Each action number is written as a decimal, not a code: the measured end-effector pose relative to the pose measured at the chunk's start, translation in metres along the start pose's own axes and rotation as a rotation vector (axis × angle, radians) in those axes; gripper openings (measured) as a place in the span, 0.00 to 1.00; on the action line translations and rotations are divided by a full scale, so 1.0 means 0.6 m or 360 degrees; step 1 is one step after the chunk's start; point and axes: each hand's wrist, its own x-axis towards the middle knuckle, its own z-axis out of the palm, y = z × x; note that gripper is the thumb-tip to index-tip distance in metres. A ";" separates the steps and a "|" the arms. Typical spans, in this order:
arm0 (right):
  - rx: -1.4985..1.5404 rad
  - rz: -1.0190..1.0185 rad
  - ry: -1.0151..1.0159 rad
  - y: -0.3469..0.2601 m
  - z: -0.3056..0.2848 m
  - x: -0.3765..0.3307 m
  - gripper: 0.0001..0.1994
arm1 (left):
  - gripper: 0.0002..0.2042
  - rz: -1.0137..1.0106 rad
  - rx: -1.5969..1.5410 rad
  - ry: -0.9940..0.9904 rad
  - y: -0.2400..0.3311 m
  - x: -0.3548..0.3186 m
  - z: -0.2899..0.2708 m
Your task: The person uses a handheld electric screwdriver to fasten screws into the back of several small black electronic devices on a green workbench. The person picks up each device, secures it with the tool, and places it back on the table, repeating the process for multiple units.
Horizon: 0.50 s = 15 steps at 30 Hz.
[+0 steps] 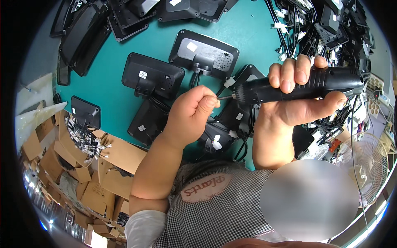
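We hold a black ribbed-plastic electric screwdriver level above the teal worktop, its metal bit pointing toward our left. Our right hand wraps the tool's barrel, fingers curled over the top and thumb underneath, closed firmly on it. Our left hand sits at the bit's tip, fingers curled into a loose fist with thumb and forefinger pressed together right at the tip. Whether a screw sits between them we cannot tell; it would be too small to see here.

Below the hands, on the worktop, lie at least 4 black rectangular plastic device housings, backs up. 1, with a grey panel, lies at upper centre; another is just to its left; a third is below that, partly hidden by our left wrist. A fourth small housing lies near the worktop's left edge. A tangle of black cables lies at upper right. Brown cardboard boxes are piled on the floor to the left, and a white fan stands at lower right.

Judgement: to do this step well, keep the tool steady and level, fingers off the trigger, and seat the tip squarely before letting go with the pinching hand.
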 end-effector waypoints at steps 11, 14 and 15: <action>0.0065 0.0043 -0.0180 -0.031 -0.016 0.019 0.34 | 0.12 0.0481 0.0404 0.0118 0.022 0.017 0.019; 0.0154 0.0079 -0.0243 -0.035 -0.021 0.022 0.35 | 0.11 -0.0061 -0.0178 -0.0146 0.039 0.012 0.014; 0.0190 0.0099 -0.0255 -0.035 -0.021 0.023 0.35 | 0.11 -0.0230 -0.0384 -0.0249 0.038 0.011 0.007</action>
